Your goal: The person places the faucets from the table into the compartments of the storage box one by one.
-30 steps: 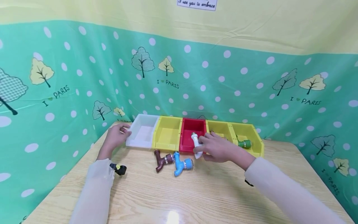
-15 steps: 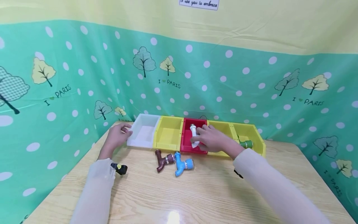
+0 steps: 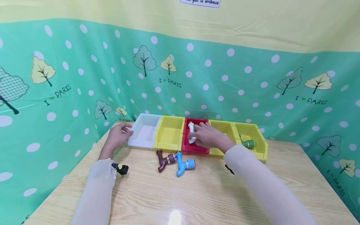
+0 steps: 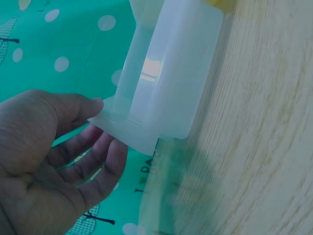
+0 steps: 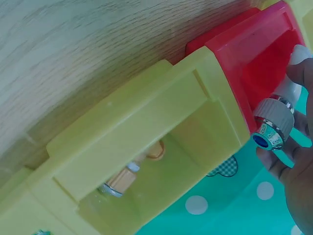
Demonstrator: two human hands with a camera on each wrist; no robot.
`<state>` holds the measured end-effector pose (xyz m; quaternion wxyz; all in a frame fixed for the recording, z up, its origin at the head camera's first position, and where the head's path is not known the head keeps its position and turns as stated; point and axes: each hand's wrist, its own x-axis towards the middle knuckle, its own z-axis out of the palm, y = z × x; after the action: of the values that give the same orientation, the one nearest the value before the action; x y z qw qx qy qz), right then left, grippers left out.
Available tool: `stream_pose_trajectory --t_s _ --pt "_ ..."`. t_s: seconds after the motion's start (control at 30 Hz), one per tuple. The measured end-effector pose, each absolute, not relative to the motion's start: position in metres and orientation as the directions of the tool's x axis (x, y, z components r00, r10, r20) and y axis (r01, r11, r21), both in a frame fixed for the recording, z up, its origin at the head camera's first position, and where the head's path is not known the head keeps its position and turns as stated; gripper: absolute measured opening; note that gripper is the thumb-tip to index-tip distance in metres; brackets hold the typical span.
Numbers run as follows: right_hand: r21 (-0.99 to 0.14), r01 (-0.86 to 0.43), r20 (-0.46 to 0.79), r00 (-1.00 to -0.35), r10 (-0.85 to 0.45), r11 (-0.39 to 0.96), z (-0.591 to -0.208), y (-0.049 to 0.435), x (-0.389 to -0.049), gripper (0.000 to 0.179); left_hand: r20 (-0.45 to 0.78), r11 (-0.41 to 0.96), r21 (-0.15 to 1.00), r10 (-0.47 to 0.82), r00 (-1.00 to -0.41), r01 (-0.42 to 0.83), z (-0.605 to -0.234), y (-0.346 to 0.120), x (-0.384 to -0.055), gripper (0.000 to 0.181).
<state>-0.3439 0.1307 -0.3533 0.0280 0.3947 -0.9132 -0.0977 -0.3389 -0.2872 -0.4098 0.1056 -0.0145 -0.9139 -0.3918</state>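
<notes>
My right hand (image 3: 209,136) grips a white plastic faucet (image 3: 191,127) at the red bin (image 3: 187,150), its threaded end pointing to the back. In the right wrist view the grey ribbed knob (image 5: 275,117) with a blue-centred cap shows beside the fingers. At the far left of the row, my left hand (image 3: 118,137) pinches the side rim of the translucent white bin (image 4: 168,73) between thumb and fingers. A dark brown faucet (image 3: 163,161) and a blue faucet (image 3: 182,165) lie side by side on the table in front of the bins.
Yellow bins (image 3: 169,146) flank the red one. The bin right of it holds an orange-tan faucet (image 5: 122,180); a green faucet (image 3: 248,144) lies in the rightmost bin. A patterned green curtain (image 3: 202,81) stands close behind the row on the wooden table (image 3: 146,193).
My right hand has carried the white faucet left and back, from the front of the red bin to over it. The left hand keeps its place at the white bin.
</notes>
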Motion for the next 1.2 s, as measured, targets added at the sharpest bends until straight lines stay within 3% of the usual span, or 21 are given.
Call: stream_pose_trajectory --t_s 0.7,1.07,1.2 --pt "0.106 -0.591 -0.098 -0.806 -0.583 0.799 -0.377 0.116 -0.370 0.046 0.192 0.674 0.731 -0.058 -0.980 0.103 -0.409 -0.287 -0.343 0.033" --pt "0.107 -0.578 -0.121 -0.815 -0.567 0.809 -0.390 0.110 -0.374 0.040 0.194 0.671 0.734 -0.057 -0.979 0.106 -0.409 -0.288 -0.342 0.032" --pt "0.103 -0.560 -0.143 -0.826 -0.545 0.822 -0.392 0.108 -0.375 0.050 0.195 0.672 0.733 -0.062 -0.979 0.103 -0.410 -0.288 -0.341 0.032"
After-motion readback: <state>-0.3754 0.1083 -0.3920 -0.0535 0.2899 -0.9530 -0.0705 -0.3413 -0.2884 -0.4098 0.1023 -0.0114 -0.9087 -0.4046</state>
